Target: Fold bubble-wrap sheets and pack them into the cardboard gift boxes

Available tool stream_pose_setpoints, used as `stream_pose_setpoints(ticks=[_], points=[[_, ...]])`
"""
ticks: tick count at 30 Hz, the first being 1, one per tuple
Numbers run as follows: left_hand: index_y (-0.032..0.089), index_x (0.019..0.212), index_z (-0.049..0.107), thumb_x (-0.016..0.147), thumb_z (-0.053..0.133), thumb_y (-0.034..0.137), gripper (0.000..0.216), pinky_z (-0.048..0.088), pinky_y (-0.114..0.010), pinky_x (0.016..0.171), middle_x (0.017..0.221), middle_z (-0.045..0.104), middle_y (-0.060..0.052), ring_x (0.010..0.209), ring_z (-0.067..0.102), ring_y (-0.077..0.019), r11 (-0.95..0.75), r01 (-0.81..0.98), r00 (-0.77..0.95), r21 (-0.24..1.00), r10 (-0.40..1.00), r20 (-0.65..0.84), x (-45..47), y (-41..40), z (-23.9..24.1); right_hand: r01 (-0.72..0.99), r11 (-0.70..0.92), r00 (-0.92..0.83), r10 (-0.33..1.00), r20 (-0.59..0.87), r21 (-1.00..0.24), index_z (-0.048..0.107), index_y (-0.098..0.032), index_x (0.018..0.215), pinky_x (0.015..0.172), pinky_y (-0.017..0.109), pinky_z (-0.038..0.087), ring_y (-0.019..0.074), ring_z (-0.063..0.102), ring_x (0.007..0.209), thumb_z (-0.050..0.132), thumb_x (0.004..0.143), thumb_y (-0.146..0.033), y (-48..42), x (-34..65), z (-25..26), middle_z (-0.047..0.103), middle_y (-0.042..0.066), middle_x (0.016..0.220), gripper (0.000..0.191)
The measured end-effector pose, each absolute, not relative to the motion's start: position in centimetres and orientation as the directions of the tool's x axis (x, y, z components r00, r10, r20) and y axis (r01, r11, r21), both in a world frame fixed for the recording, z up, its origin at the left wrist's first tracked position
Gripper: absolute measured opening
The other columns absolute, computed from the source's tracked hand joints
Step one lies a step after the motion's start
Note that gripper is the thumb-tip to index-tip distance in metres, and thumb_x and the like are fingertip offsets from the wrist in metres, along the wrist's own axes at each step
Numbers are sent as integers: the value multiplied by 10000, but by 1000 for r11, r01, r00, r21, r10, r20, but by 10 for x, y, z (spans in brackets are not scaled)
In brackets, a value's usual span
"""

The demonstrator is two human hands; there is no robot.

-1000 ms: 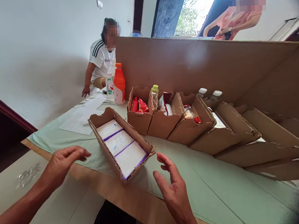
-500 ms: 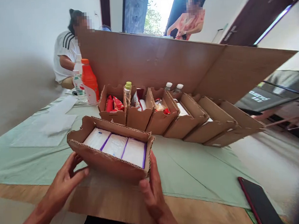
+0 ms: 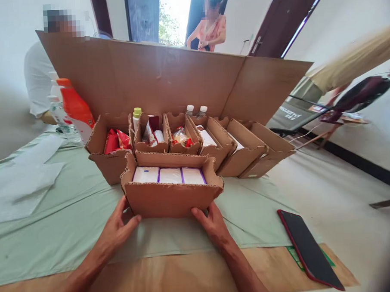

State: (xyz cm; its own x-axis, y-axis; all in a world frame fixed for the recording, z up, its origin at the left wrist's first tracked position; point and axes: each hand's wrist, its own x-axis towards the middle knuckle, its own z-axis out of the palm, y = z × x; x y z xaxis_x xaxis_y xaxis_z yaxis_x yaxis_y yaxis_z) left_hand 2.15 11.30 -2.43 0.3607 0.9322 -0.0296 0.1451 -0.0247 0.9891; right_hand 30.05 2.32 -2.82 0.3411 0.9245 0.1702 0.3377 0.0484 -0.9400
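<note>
A cardboard box with an open top stands upright on the green cloth in front of me. Inside it, white plastic-wrapped packs with purple edges lie in a row. My left hand grips the lower left corner, thumb on the front. At the lower right corner my right hand holds the box too, its fingers partly hidden behind the side. Just behind stands a row of similar boxes. The leftmost box holds red packets, and others contain bags and white items.
A tall cardboard panel rises behind the row. Orange and clear bottles stand at left beside white sheets. A phone lies near the table's right edge. Two people are beyond the panel; another is partly visible at right.
The held box has moved forward, close to the row, and turned squarer to me. Both hands moved with it. My view has shifted right, and a person has appeared at right.
</note>
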Motion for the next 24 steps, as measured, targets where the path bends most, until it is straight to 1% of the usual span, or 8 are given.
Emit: stream_pose_setpoints(ticks=[2,4,9,13,15,17,22,24], points=[[176,1200,577,788,679,485,525,566,-451,936,1170,708,-128,1060,695,-310,-47,201,323,978,946,-21,27,115,-25,324,29,335,931,143,-946,579,-154,1278,969,456,555,326,665,1156,672,851,-666,23,299,-35,699,172,1265,673],[173,1127,594,795,658,505,474,565,-442,885,1082,721,-117,1008,694,-310,-73,264,276,962,961,-3,30,115,-28,323,22,328,935,134,-946,589,-144,1253,954,453,561,329,672,1138,685,846,-652,24,299,-37,704,177,1246,658],[200,1124,593,831,643,558,466,544,-410,835,1076,733,-102,1016,681,-314,-106,351,265,930,964,10,25,117,-42,353,49,336,925,176,-934,571,-157,1327,982,434,544,318,653,1174,666,841,-665,30,298,-33,692,156,1275,710],[213,1023,606,813,649,582,427,518,-363,716,939,723,-74,878,664,-289,-142,410,235,901,971,46,25,124,-51,390,42,378,904,202,-920,554,-170,1361,972,416,547,299,658,1158,651,851,-632,32,296,-36,697,136,1275,695],[205,1049,609,800,648,553,430,511,-359,701,917,711,-69,838,652,-281,-145,422,213,895,975,58,30,125,-52,413,24,399,894,205,-910,566,-170,1340,962,420,549,295,662,1132,655,853,-583,31,296,-39,705,133,1250,645],[187,1133,602,796,635,488,453,523,-372,749,973,712,-80,886,661,-290,-139,396,205,908,977,60,36,125,-51,432,0,417,887,200,-902,580,-174,1303,960,429,545,292,662,1110,651,858,-528,29,297,-42,713,129,1219,573],[158,1401,518,801,565,301,618,463,-461,1081,1363,645,-152,1278,589,-318,-165,251,291,954,953,89,39,115,-47,457,-68,431,889,154,-887,618,-172,1132,821,432,558,288,678,913,640,836,-515,28,299,-43,745,130,1031,453],[159,1465,487,770,602,278,715,472,-446,1100,1435,615,-157,1307,589,-307,-160,254,281,954,956,86,29,107,-48,511,-117,462,873,157,-852,637,-187,1037,751,413,551,281,674,818,646,797,-550,30,303,-44,747,105,918,435]])
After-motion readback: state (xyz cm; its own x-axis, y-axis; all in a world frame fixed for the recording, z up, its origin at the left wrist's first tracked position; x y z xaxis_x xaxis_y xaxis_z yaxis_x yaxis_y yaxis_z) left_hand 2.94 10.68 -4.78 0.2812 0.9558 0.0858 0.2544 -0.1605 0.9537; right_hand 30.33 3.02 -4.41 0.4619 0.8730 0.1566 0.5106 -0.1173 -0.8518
